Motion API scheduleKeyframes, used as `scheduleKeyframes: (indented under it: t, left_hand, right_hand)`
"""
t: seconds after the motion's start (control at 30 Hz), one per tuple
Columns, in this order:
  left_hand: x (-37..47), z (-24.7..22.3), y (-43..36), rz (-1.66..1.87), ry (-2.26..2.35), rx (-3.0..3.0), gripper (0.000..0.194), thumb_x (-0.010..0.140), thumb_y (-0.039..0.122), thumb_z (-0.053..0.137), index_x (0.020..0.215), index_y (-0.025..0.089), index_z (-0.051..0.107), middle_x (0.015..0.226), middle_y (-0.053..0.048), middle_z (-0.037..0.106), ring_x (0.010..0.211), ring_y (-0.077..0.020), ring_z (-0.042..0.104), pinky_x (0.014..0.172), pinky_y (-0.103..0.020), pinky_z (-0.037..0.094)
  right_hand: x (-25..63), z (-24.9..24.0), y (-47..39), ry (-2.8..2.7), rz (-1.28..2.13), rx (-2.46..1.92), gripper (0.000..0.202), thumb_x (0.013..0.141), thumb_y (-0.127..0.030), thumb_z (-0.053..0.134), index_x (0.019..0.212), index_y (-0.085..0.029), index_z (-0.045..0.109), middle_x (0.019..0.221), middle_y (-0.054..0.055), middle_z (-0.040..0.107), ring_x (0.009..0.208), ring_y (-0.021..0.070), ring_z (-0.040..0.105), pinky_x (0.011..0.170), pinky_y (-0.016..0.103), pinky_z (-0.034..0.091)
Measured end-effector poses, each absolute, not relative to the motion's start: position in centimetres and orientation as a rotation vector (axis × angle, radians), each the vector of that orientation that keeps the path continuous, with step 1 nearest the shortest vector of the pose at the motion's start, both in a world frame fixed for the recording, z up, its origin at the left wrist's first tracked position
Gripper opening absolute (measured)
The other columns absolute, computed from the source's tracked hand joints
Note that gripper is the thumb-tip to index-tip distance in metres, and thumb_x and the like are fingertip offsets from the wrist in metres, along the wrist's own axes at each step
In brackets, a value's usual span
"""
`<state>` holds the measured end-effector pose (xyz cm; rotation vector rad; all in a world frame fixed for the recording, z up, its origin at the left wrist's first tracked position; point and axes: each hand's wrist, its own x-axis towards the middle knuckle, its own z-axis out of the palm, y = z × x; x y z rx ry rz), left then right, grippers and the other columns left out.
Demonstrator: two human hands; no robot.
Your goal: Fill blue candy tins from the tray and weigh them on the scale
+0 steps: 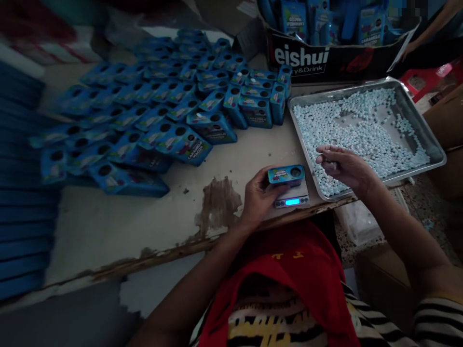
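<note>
My left hand (258, 195) is closed around a small blue candy box (280, 176) with a dark round hole in its top. The box is on a small digital scale (306, 195), whose display glows blue. Over the near left part of a metal tray (439, 149), my right hand (343, 166) has its fingers drawn together. Whatever is between those fingers is too small or hidden to make out. Pale blue and white candies (350, 130) cover much of the tray's bottom.
Several rows of blue candy boxes (159, 103) stand on the worn table (173, 207) to the left. Behind the tray, a black carton (304, 62) holds more blue packs. A person's arm (430, 29) shows at the upper right, near red packaging (430, 79).
</note>
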<state>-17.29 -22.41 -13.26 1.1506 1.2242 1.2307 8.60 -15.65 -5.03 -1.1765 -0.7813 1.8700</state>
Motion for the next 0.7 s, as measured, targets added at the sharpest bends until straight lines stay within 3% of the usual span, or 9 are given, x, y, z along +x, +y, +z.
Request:
scheduleKeyframes:
  t: [0.1,0.23,0.37,0.57,0.7]
  left_hand:
    - [-18.8,-12.9,-22.8,1.309,1.226,1.313,0.079,0.076,0.055,0.100,0.144,0.026,0.070,0.146,-0.012,0.074,0.139,-0.0294,0.073,0.123,-0.047,0.059]
    - [-24.3,-11.1,-24.9,1.241,1.455,1.539,0.058,0.086,0.045,0.094,0.137,0.025,0.075,0.138,-0.011,0.079,0.132,-0.0307,0.076,0.123,-0.053,0.060]
    - [-29.3,-9.9,-27.8,1.335,1.712,1.412,0.050,0.086,0.035,0.092,0.133,0.026,0.075,0.127,-0.007,0.082,0.125,-0.0306,0.079,0.121,-0.057,0.063]
    - [-30.4,-8.8,-29.4,1.494,1.694,1.330,0.069,0.083,0.036,0.095,0.144,0.026,0.065,0.130,-0.009,0.080,0.122,-0.0309,0.081,0.117,-0.056,0.067]
    - [-29.5,-8.4,-28.9,1.378,1.696,1.411,0.064,0.087,0.038,0.093,0.143,0.023,0.066,0.132,-0.010,0.080,0.123,-0.0308,0.081,0.119,-0.053,0.065]
  right_hand:
    - [7.5,-2.9,-15.7,-0.927,1.878,-1.184,0.012,0.091,-0.011,0.087,0.099,-0.014,0.080,0.085,0.007,0.079,0.059,0.0070,0.056,0.048,0.012,0.046]
    - [7.2,-1.4,-15.2,-0.790,1.812,-1.290,0.029,0.081,0.010,0.071,0.098,-0.014,0.077,0.092,0.009,0.079,0.073,0.0113,0.070,0.060,0.013,0.060]
    - [8.2,-2.0,-14.6,-0.639,1.708,-1.407,0.022,0.089,0.005,0.072,0.093,-0.017,0.071,0.093,0.008,0.077,0.064,0.0086,0.066,0.051,0.009,0.056]
    - [8.6,-2.7,-14.8,-0.792,1.685,-1.491,0.023,0.098,-0.020,0.090,0.092,-0.020,0.069,0.076,-0.004,0.064,0.048,0.0001,0.044,0.039,0.004,0.034]
    - [8.0,-1.6,-15.1,-0.880,1.702,-1.486,0.021,0.098,-0.022,0.091,0.090,-0.018,0.073,0.068,-0.005,0.058,0.048,0.0019,0.044,0.041,0.007,0.036]
